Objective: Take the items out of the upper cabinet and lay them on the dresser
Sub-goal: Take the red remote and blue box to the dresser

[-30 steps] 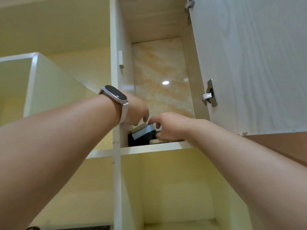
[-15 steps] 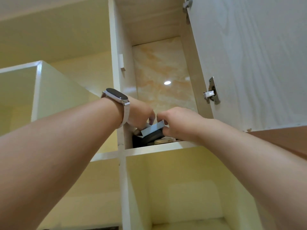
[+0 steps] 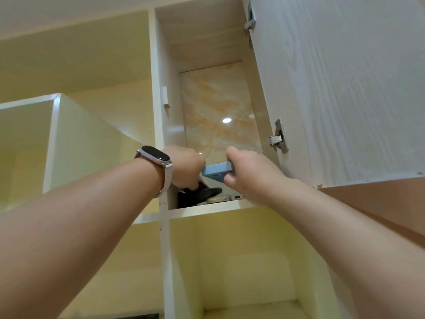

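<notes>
Open upper cabinet (image 3: 165, 125): white wood-grain door (image 3: 345, 88) right of grip, two hinges (image 3: 278, 137), glossy marble back panel (image 3: 218, 107), pale shelf (image 3: 207, 207).

Right hand (image 3: 248, 173) curls round end of one blue box (image 3: 216, 170), held in air. Left hand (image 3: 186, 166), one watch (image 3: 155, 155) on its wrist, curled at box's other end; hold unclear.

Below grip, on shelf: one black pouch (image 3: 207, 193), two pale flat items (image 3: 217, 199).

Box higher than half second ago, now clear of pouch.
</notes>
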The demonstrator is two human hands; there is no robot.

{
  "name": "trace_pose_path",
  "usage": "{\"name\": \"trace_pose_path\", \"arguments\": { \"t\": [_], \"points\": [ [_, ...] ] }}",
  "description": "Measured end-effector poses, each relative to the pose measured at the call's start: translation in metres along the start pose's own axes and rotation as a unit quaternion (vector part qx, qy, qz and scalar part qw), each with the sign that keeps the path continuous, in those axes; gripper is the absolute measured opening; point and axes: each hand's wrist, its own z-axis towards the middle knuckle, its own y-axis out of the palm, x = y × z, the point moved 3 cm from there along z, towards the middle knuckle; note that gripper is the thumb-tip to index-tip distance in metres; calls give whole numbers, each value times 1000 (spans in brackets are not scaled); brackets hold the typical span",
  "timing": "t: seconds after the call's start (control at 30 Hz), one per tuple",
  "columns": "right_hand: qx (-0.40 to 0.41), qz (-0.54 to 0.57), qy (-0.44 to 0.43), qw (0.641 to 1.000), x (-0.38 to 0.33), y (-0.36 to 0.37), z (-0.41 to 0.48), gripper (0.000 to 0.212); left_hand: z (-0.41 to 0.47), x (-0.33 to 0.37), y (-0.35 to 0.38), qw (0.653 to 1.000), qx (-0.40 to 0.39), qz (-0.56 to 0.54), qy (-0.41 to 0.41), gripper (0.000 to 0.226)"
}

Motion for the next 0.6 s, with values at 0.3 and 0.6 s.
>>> {"name": "trace_pose_path", "arguments": {
  "t": [0.3, 0.6],
  "points": [
    [187, 48, -28, 981, -6, -27, -33, 18, -20, -2, 4, 984, 176, 11, 9, 21],
    [372, 18, -182, 910, -33, -61, -68, 23, -74, -3, 5, 898, 408, -159, -47, 19]
  ]
}}
